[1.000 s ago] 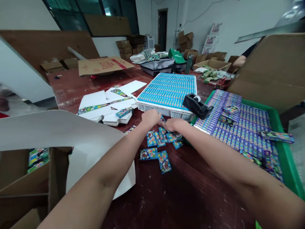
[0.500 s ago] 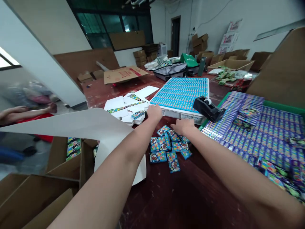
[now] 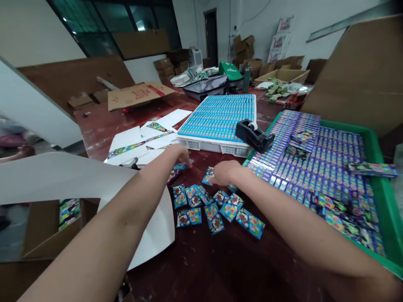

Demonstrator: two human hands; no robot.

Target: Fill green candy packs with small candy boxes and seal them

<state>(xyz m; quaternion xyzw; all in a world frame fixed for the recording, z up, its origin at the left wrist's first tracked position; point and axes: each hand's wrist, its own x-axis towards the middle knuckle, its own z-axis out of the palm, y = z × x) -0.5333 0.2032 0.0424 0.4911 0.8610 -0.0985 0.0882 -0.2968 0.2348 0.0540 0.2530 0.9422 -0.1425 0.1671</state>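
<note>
My left hand (image 3: 180, 154) is over the table by the white cards, fingers pointing down and blurred by motion. A bluish packet shows under its fingertips; whether they grip it I cannot tell. My right hand (image 3: 227, 172) is curled, thumb and fingertips closed on a small blue printed packet (image 3: 208, 176) at the table. Several more blue packets (image 3: 189, 217) lie loosely spread on the dark red table in front of both hands, some overlapping. Behind them stands a white tray (image 3: 217, 147) filled with rows of blue packets (image 3: 220, 115).
A black tape dispenser (image 3: 254, 135) rests at the tray's right corner. On the right, a green crate (image 3: 388, 226) holds rows of purple packets (image 3: 333, 167). White cards (image 3: 126, 140) lie left, near a curved white sheet (image 3: 78, 176). A cardboard box (image 3: 47, 235) sits low left.
The blue packets have been spread wider, several further right and nearer to me. My left hand has moved away from the tray's front edge, toward me; the right remains near the pile. The view has swung.
</note>
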